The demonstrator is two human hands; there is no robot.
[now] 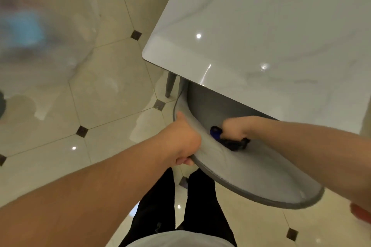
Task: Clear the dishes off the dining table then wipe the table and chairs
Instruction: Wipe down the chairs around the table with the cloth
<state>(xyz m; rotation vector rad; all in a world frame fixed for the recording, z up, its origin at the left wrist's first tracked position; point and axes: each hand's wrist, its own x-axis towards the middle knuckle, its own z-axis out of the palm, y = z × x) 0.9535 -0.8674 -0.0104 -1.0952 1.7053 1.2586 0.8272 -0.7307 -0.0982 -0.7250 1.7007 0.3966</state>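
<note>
Marble surface (271, 36) bare above chair (251, 176). Left hand (183, 140) grips chair's back rim; right hand (233, 126) clutches dark cloth (228, 140) against its inner back.

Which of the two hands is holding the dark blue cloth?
The right hand, reaching inside the chair's curved back, holds the cloth. The left hand holds no cloth; it grips the chair's rim.

Chair (251, 176) tucked under table (271, 36) corner, L hand (180, 142) on backrest's left rim, R hand (234, 128) w/ cloth (230, 143) inside backrest.
</note>
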